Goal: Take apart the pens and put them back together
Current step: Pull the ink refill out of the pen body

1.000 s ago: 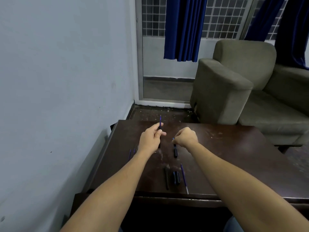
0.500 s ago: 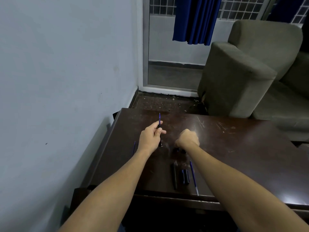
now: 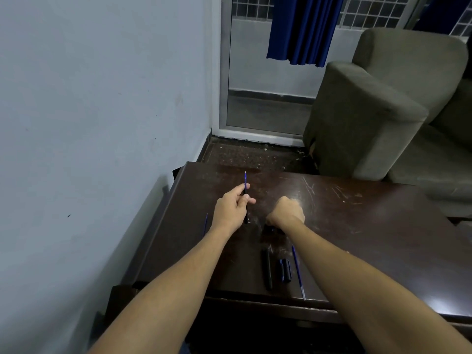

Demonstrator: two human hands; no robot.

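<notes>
On the dark brown scratched wooden bench (image 3: 357, 226), the pen parts lie mostly nearer the person than the two hands. A long black pen barrel (image 3: 267, 269), two short black-and-blue pen pieces (image 3: 285, 270) side by side and a thin blue ink refill (image 3: 297, 272) lie in a row below the right hand (image 3: 286, 213), between the forearms. Another thin blue refill (image 3: 205, 224) lies just left of the left hand (image 3: 231, 209).

The left hand is closed in a pinch, thumb and fingers gripping a slim black pen body with a blue refill tip (image 3: 245, 198) that sticks up past the fingertips. The right hand is curled into a fist, knuckles up, over a small dark pen piece (image 3: 271, 228) on the bench near its wrist; whether it holds anything cannot be told.
</notes>
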